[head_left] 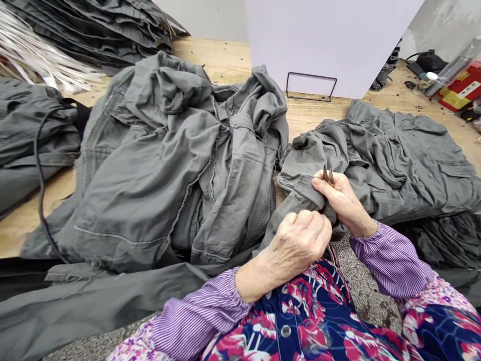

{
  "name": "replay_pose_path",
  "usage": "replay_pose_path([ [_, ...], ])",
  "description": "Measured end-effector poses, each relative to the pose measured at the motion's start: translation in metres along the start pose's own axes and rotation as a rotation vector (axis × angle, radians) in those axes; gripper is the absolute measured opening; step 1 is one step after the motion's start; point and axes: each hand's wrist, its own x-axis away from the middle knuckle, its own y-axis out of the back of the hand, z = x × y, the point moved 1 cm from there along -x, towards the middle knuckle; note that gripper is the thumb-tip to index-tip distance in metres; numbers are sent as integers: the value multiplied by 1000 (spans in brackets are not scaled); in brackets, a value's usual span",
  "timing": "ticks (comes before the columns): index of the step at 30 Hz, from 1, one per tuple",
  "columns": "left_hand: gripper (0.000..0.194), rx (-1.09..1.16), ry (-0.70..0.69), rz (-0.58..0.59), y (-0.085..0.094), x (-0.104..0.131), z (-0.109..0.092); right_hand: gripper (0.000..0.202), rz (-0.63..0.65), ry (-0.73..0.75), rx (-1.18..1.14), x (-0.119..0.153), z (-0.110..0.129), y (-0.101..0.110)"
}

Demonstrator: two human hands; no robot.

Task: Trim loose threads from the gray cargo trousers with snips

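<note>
Gripping 1 pr of snips (328, 176), blade tips up & slightly apart, R hand (345, 200) also pinches the grey cloth (300, 194); L hand (300, 238) is closed in a fist on its lower edge, just beside R hand. Cloth & snips are in front of the body, betw. 2 big grey heaps: ctr heap (150, 175) & R-side heap (417, 160). Also 1 dark stack (112, 30) top L, w/ a bunch of white strips (41, 47) beside it, too many to count. 1 white board (323, 40), no writing seen, w/ 1 wire frame (311, 97) at its foot. Far R: 1 red/yellow box (460, 87), label text unreadable, contents hidden; 1 white-capped bottle (424, 83), contents unclear, on wood table (233, 57)
</note>
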Motion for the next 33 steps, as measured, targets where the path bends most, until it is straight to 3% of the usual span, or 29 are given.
replay_pose_path([
  [4, 20, -50, 47, 182, -8, 2, -4, 32, 8, 198, 201, -7, 5, -2],
  [8, 37, -61, 73, 113, 0, 16, 15, 29, -152, 453, 639, -15, -6, 6],
  [12, 34, -196, 168, 93, 11, 32, 41, 26, -263, 579, 1002, -18, -24, 9],
  [15, 27, -261, 257, 33, 4, 37, 50, 28, -242, 589, 1031, -17, -29, 5],
  [19, 17, -282, 391, -98, -17, 34, 52, 28, -194, 608, 1002, -14, -20, 0],
  [22, 24, -171, 554, -21, -25, 26, 57, 28, -193, 683, 1104, -11, -7, -1],
  [25, 20, 173, 733, 120, -20, 20, 66, 29, -241, 789, 1274, -14, 3, 2],
  [28, 6, 915, 900, 265, -10, 17, 72, 29, -272, 805, 1299, -26, 3, 7],
  [29, 11, 1187, 957, 295, -8, 17, 72, 29, -273, 781, 1266, -31, 1, 7],
  [31, 21, 1615, 1068, 272, -5, 17, 68, 30, -234, 698, 1133, -40, -11, 4],
  [33, 25, 1838, 1162, 151, -6, 16, 63, 32, -141, 578, 937, -47, -28, -3],
])
